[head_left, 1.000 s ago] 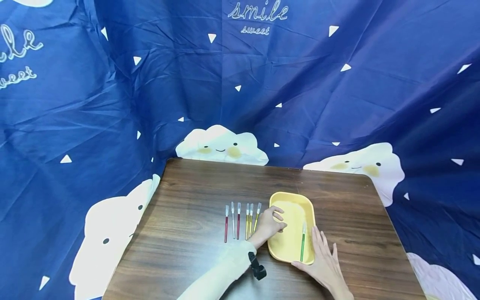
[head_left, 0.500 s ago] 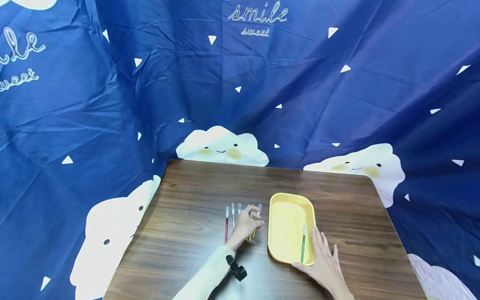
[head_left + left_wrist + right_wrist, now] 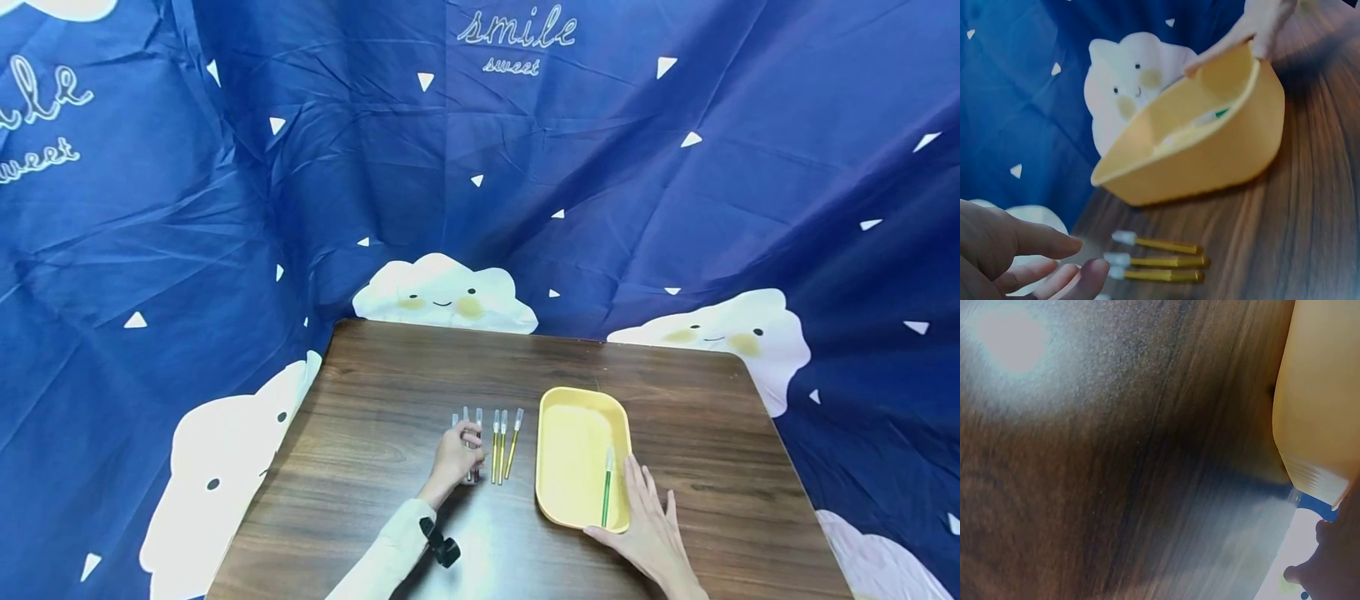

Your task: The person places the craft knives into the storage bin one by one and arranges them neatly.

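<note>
My left hand (image 3: 456, 457) hovers over the red and silver craft knives (image 3: 478, 415), hiding most of their handles. Its thumb and fingers are apart with nothing visible between them in the left wrist view, where the hand (image 3: 1029, 256) is at lower left. Just to its right lie three gold craft knives (image 3: 501, 454) with clear caps. A green craft knife (image 3: 606, 493) lies inside the yellow tray (image 3: 542, 467), along its right side. My right hand (image 3: 651, 529) rests against the tray's near right corner, fingers spread along the wall and thumb at the front rim.
The wooden table (image 3: 360, 417) ends at a back edge in front of a blue cloth (image 3: 390, 167) with white clouds. A black strap mount (image 3: 439, 543) sits on my left wrist. The tray's wall (image 3: 1316, 394) stands beside bare wood in the right wrist view.
My left hand has moved left from above the tray, past the gold craft knives, to the red and silver ones. My right hand and the tray have stayed in place.
</note>
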`<move>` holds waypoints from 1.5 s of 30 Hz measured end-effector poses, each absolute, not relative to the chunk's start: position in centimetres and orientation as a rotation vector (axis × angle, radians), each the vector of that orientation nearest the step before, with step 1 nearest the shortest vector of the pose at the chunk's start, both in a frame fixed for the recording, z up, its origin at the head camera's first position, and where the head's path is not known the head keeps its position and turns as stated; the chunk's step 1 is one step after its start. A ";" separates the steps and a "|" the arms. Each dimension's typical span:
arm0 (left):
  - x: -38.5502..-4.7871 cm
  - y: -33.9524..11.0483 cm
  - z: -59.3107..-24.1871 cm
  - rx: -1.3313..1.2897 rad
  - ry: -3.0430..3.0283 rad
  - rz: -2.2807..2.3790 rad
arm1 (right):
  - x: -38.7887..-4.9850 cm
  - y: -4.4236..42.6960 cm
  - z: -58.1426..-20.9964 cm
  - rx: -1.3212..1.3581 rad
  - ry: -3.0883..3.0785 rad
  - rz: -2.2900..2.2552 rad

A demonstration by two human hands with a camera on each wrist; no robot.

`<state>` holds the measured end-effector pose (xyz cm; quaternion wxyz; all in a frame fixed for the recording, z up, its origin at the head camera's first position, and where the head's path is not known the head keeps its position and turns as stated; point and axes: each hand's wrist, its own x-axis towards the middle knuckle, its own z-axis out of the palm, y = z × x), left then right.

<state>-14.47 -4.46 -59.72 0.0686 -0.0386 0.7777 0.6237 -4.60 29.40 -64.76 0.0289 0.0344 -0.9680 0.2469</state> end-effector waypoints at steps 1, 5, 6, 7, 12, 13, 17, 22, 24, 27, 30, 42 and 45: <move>-14.5 -4.7 -60.0 -0.126 2.357 1.866 | -4.6 29.4 -64.8 0.107 -2.987 0.760; -14.4 -5.8 -61.1 -0.194 2.378 1.847 | -4.5 29.4 -64.8 0.104 -2.995 0.761; -14.4 -6.0 -61.4 -0.220 2.392 1.839 | -4.5 29.4 -64.8 0.103 -2.998 0.763; -14.4 -6.1 -61.6 -0.242 2.407 1.834 | -4.5 29.4 -64.8 0.102 -3.000 0.762; -14.6 -6.5 -62.7 -0.309 2.469 1.813 | -4.4 29.4 -64.9 0.102 -2.992 0.773; -14.7 -6.5 -62.8 -0.315 2.485 1.801 | -4.5 29.4 -64.9 0.103 -2.990 0.780; -15.0 -6.9 -63.1 -0.369 2.574 1.710 | -4.5 29.5 -64.9 0.100 -3.000 0.812; -15.2 -7.4 -63.3 -0.431 2.701 1.570 | -4.5 29.5 -64.9 0.092 -3.009 0.807; -15.3 -7.5 -63.5 -0.440 2.749 1.508 | -4.5 29.5 -64.9 0.088 -3.012 0.801; -15.4 -7.6 -63.7 -0.462 2.777 1.448 | -4.5 29.5 -64.8 0.082 -3.016 0.799; -15.5 -7.6 -64.1 -0.476 2.777 1.437 | -4.5 29.4 -64.8 0.083 -3.016 0.806; -15.9 -7.4 -64.9 -0.507 2.785 1.442 | -4.6 29.4 -64.7 0.086 -3.013 0.795; -16.0 -7.3 -65.2 -0.522 2.780 1.446 | -4.6 29.5 -64.8 0.083 -3.018 0.782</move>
